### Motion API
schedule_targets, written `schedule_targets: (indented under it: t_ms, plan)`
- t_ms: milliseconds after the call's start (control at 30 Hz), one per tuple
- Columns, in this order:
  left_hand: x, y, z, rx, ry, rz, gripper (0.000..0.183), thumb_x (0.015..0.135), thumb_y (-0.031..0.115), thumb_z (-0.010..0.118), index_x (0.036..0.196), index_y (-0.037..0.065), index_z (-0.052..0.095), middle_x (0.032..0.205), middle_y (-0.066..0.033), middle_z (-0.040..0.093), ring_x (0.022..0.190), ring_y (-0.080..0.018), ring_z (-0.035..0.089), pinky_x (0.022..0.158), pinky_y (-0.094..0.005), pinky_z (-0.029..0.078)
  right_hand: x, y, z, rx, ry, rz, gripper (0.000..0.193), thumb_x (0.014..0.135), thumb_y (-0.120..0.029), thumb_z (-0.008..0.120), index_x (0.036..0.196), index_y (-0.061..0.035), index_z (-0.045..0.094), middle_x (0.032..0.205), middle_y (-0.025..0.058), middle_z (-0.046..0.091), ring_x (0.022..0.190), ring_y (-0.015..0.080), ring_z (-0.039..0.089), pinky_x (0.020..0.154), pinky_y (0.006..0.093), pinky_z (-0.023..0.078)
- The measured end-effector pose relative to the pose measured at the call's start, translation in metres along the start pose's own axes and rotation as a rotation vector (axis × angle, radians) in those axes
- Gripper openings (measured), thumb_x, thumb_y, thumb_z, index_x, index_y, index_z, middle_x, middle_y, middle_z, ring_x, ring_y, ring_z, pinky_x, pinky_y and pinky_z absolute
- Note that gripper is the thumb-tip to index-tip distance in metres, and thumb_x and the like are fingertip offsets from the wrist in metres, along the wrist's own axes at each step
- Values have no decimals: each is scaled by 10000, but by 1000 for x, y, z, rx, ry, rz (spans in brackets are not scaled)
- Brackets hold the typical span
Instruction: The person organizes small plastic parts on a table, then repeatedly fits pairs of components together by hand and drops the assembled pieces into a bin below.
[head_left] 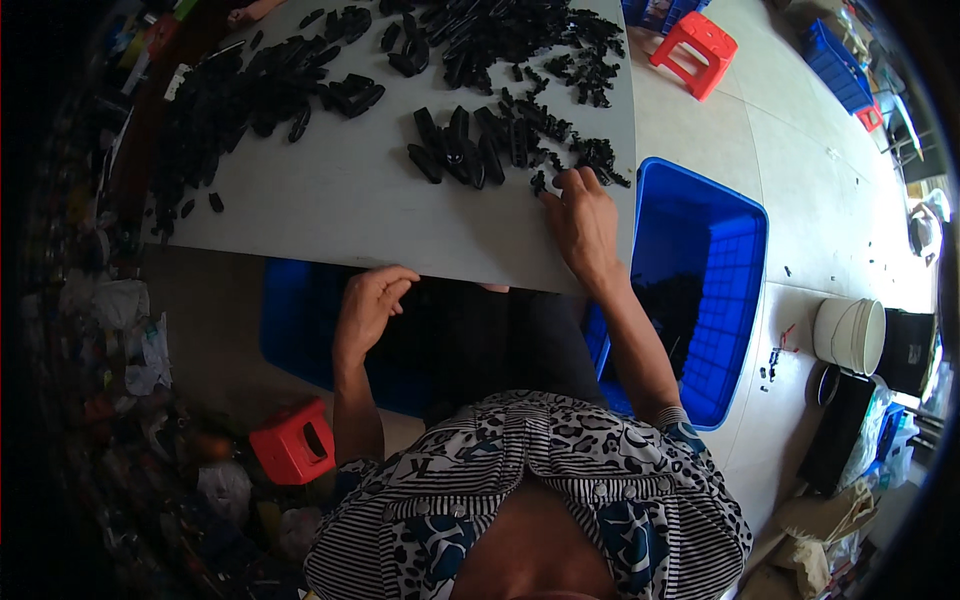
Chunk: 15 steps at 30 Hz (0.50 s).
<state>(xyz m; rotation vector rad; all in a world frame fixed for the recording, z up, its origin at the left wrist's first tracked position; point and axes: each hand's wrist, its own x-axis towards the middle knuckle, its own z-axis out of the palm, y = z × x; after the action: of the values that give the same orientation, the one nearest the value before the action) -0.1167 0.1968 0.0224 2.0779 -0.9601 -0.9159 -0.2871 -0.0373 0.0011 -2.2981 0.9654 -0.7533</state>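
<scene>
At the right part of the grey table (pixel 330 215), my right hand (pixel 585 220) is closed in a pinch at a small black plastic part (pixel 539 183), near the table's side edge. Just beyond its fingers lies a heap of small black clip-like parts (pixel 597 155). To the left of that heap are several longer black plastic pieces (pixel 455 150), shaped like rounded shells. My left hand (pixel 372 305) rests by the front edge of the table, fingers loosely bent and thumb a little apart, with nothing visible in it.
More black pieces (pixel 230 95) are piled on the table's left and far side. Another person's hand (pixel 250 12) shows at the far left. A blue crate (pixel 745 290) stands right of the table, another blue crate (pixel 290 330) under it. Red stools (pixel 695 55) and a white bucket (pixel 850 335) are on the floor.
</scene>
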Motion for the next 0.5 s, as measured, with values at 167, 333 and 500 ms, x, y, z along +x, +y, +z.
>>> schedule_targets:
  t_ms: [167,333,500]
  plan:
    - [56,19,2,129,444,132,249,831,73,628,1073,18,613,773,-97,600,676,-162,572,613,-302,468,5,10,16,-172,-30,-104,166,744,-63,610,876,-17,521,858,168,539,791,369,576,631,444,478]
    - [125,35,17,269,596,154,401,803,128,676,1178,71,546,1014,-133,549,858,-277,572,739,-382,464,-3,13,15,-123,21,-131,139,744,-37,578,863,-18,508,831,169,532,765,368,574,614,450,462]
    - [129,25,14,330,533,184,458,763,116,711,1183,104,528,1046,-142,528,928,-314,570,774,-403,464,-21,8,-1,269,26,4,112,734,3,632,827,7,570,795,142,574,702,288,590,617,346,478]
